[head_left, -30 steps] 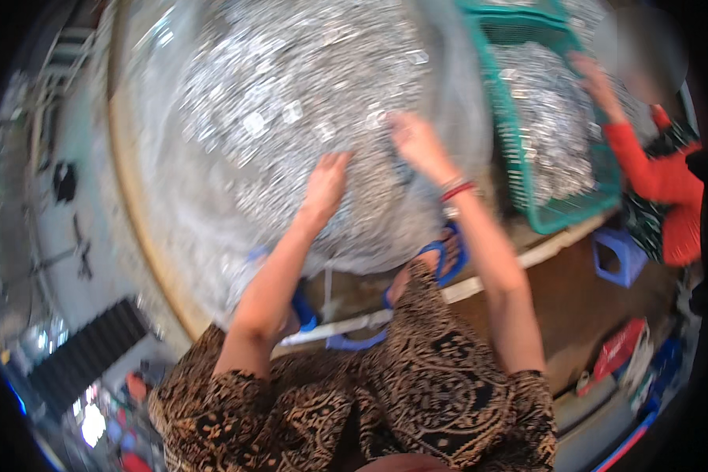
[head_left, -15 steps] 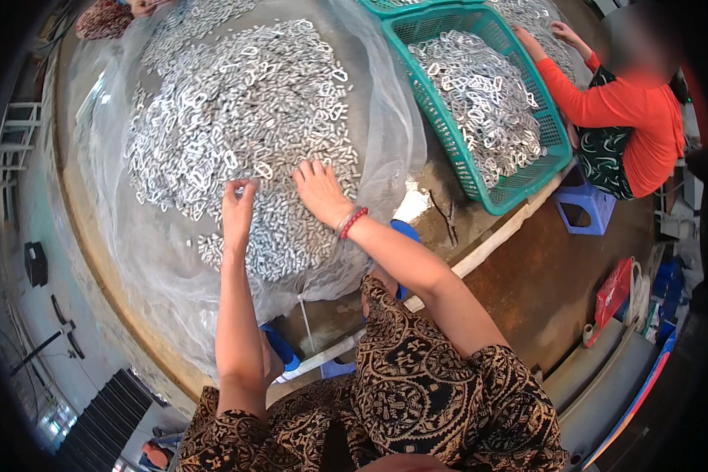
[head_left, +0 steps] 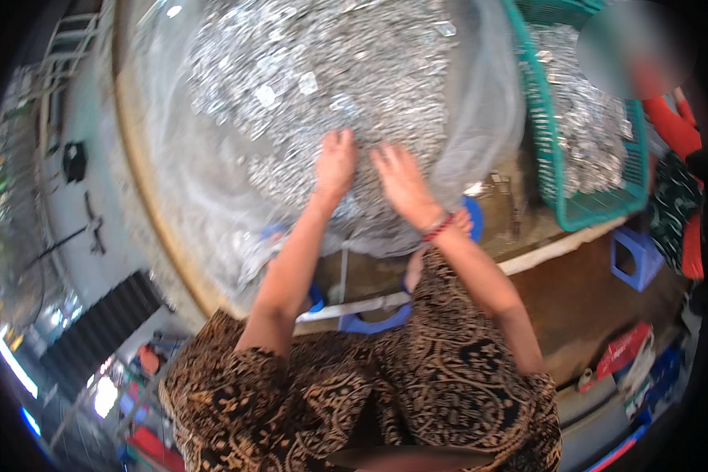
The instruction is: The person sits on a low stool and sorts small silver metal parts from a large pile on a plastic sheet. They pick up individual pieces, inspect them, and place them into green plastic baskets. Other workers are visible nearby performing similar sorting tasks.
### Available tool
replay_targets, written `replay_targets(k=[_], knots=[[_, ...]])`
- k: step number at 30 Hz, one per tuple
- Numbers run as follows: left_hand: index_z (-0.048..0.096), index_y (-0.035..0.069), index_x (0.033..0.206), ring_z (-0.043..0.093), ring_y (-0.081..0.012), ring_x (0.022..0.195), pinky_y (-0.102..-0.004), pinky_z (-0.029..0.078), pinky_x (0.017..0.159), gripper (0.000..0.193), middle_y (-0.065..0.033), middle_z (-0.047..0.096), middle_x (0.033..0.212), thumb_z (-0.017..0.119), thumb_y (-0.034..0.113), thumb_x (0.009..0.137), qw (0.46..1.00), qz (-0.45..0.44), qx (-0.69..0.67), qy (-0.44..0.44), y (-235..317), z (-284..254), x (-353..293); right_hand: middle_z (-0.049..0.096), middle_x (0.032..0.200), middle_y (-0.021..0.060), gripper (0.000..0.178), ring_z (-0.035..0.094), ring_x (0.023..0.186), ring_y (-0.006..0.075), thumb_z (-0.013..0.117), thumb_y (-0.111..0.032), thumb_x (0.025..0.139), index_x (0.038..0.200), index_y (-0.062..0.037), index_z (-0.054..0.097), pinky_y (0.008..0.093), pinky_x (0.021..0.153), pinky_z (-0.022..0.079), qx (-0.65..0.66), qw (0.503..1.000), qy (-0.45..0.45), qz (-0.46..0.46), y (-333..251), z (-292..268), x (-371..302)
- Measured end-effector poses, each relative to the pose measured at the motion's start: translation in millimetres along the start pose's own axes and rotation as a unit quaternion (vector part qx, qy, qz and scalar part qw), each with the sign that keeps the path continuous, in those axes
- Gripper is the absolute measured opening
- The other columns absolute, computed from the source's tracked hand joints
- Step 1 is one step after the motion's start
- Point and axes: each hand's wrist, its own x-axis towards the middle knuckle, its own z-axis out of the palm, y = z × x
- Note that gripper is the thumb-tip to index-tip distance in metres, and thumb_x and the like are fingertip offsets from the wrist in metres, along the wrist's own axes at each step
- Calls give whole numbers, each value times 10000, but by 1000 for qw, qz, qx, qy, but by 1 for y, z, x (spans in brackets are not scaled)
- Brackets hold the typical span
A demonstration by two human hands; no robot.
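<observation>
A broad heap of small silver metal pieces (head_left: 385, 71) is spread in front of me, with larger flat loops, shaped like carabiners, among them. At its near part, my left hand (head_left: 336, 167) has its fingers bent and bunched over the pieces; blur hides what, if anything, they hold. Just right of it, my right hand (head_left: 405, 185), with a red bead bracelet (head_left: 438, 227) at the wrist, lies palm down on the heap. Its fingers are stretched out and nothing shows in them. The two hands are close together but apart.
Translucent sheeting (head_left: 189, 189) lies under and around the heap. To the right stands a green plastic basket (head_left: 545, 149) of silver loops. Beyond it a person in a red sleeve (head_left: 672, 126) sits near a blue stool (head_left: 636, 258). A raised rim (head_left: 145, 189) runs along the left.
My view has shifted, so the heap and basket appear farther up and right. My hands have come nearer each other at the heap's near part. The picture is now blurred.
</observation>
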Motion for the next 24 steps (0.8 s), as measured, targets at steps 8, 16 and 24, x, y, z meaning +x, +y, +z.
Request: replay_targets(k=[8,16,24], knots=[[545,118,874,422,-33,660,-219,346,516,288,57,495,765,443,371,964,739,-289,-608,-14,-12,-57,-19,637,1019,130,285,623,882,253,521,-40,834,1106,4,595,332,808,489,276,941,-40,189,24,-26,17],[502,109,943,493,-156,648,-202,389,442,150,-33,501,768,562,217,857,422,-246,-871,-55,-3,-100,28,531,745,-7,115,553,692,136,534,-152,905,963,-65,579,276,585,439,750,559,9,353,37,-66,58],[579,3,886,649,-380,776,-464,510,639,371,-219,647,849,651,359,807,981,-152,-7,-119,5,-39,58,596,735,136,339,592,663,292,635,-264,819,1068,-85,491,410,582,464,221,958,-36,180,46,-12,80]])
